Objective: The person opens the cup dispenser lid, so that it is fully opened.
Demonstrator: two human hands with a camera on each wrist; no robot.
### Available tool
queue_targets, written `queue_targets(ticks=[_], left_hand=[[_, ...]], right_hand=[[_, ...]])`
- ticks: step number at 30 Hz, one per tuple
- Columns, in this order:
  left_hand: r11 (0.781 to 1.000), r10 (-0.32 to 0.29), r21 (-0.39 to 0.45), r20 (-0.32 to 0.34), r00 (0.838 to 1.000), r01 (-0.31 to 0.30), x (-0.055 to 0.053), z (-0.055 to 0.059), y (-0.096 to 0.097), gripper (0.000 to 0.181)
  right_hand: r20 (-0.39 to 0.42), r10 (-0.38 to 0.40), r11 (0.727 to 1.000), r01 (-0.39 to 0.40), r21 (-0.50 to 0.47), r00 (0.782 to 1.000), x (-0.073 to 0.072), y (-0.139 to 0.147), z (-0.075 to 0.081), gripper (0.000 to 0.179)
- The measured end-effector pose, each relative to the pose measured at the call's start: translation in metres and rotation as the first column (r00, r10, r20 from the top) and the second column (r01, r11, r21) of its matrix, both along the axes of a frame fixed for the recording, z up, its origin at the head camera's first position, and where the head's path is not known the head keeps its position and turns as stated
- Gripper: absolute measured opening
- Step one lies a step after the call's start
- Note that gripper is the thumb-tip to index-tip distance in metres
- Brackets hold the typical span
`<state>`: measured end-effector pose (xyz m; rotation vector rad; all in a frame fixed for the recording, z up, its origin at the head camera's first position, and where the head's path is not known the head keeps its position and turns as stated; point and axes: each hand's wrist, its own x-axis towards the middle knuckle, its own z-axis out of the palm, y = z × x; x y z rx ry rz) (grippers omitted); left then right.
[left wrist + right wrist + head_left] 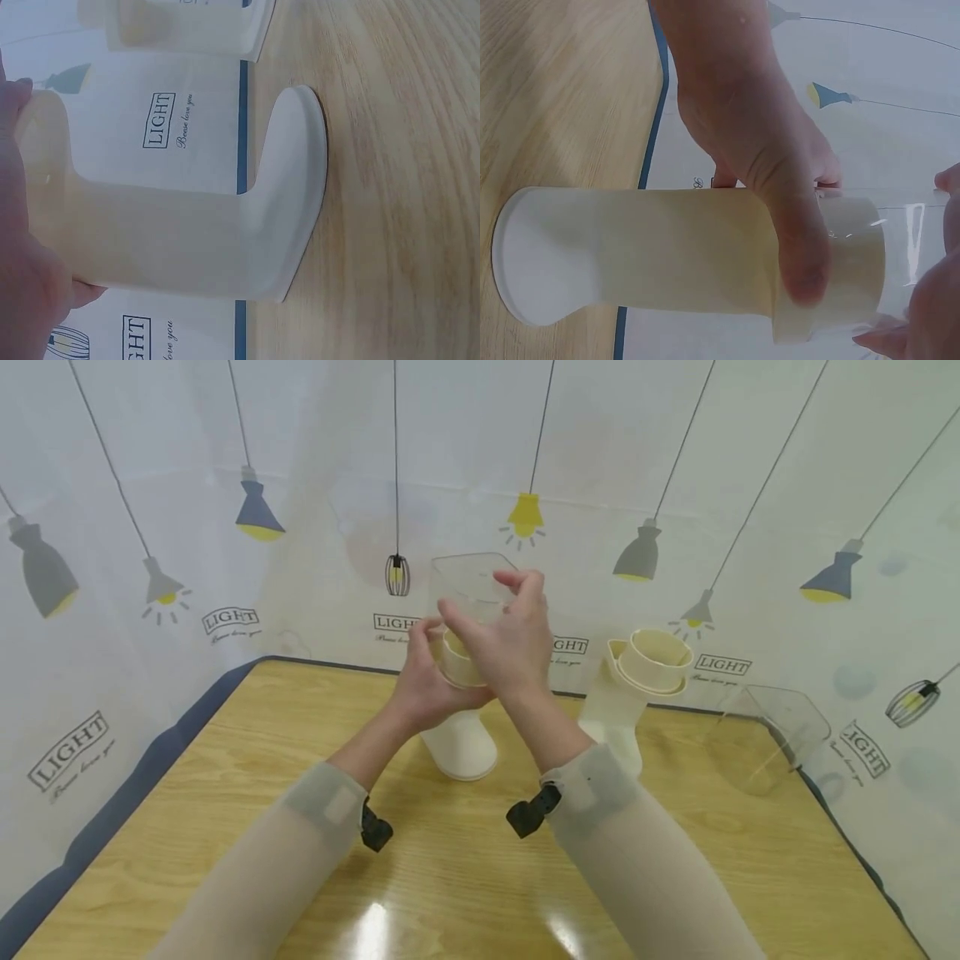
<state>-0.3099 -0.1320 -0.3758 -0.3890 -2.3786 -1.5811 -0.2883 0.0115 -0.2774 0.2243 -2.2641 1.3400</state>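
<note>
Left hand (433, 687) grips cream stand (461, 745) below its rim; right hand (517, 643) grips clear container (467, 578) at stand's top.

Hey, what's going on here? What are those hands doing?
A person's left hand grips a cream plastic stand near its round top. Their right hand holds a clear, see-through plastic container at that top; I can't tell if it's fixed on. Over to the right, another cream plastic stand and another clear plastic container are on the light wooden table, with neither hand touching them.
</note>
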Motion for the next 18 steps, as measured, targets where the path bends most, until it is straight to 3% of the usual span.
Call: queue_targets(ticks=[9, 18], left_hand=[[1.0, 0.018, -0.014, -0.036, 0.999, -0.019, 0.0, -0.001, 0.0, 0.129], [0.999, -0.004, -0.035, -0.032, 0.999, 0.003, -0.001, 0.0, -0.003, 0.128]], right_hand=[[0.068, 0.019, 0.998, -0.014, -0.063, 0.997, 0.004, 0.002, 0.009, 0.078], [0.067, 0.018, 0.998, -0.022, 0.062, 0.998, 0.011, 0.0, 0.013, 0.082]])
